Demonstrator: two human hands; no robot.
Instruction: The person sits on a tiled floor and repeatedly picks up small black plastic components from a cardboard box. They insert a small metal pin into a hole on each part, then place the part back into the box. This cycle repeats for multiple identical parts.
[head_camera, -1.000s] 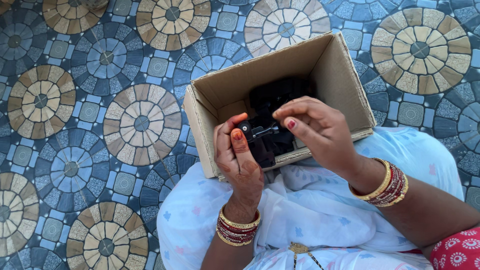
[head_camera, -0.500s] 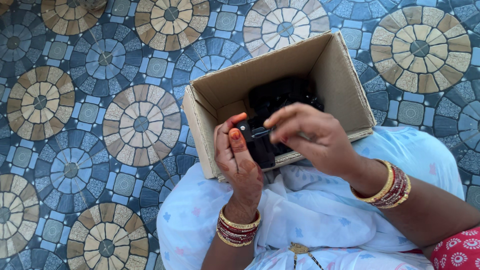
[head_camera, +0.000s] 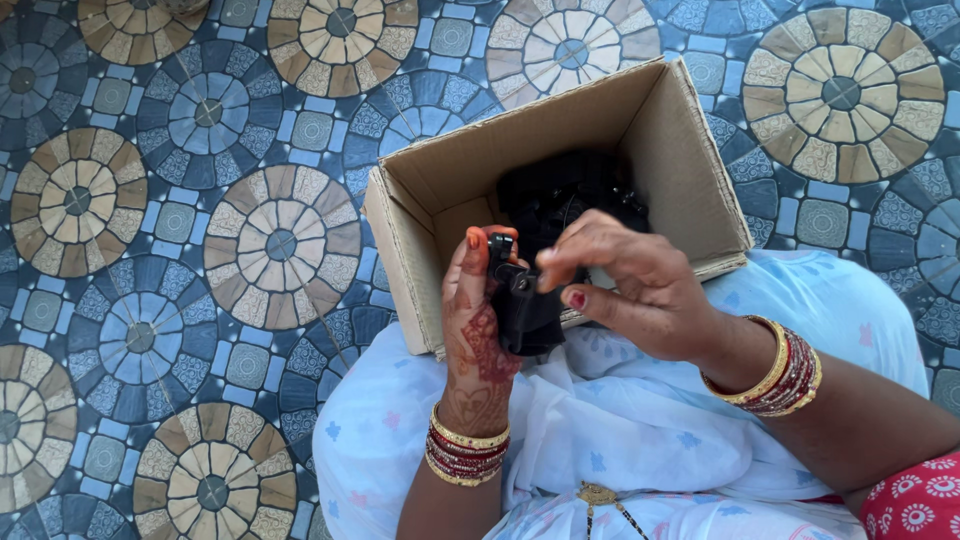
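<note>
change since earlier: right hand (head_camera: 640, 290) slid a bit left and lower over the black part, its fingers now curled down on the top end instead of lifted. left hand barely shifted.
left hand: left hand (head_camera: 477, 320) stands upright with fingers wrapped round a small black plastic part (head_camera: 520, 305), thumb side toward the box, so it's clamped on it, not spread.
right hand: fingertips pressed together on the upper end of the same part, pinching a little black knob (head_camera: 503, 247) or clip there; can't tell exactly what that bit is.
where the part is: held up between both hands, just in front of the near wall of the cardboard box (head_camera: 690, 180), over the lap.
box: open, flaps up, resting against the knees on the floor; inside is a heap of more black pieces (head_camera: 565, 190), too dark to sort out.
lap: light blue cloth (head_camera: 640, 420) with small prints.
wrists: red and gold bangles (head_camera: 780, 370) on both.
floor: tiles (head_camera: 200, 200) with round blue and tan patterns.
</note>
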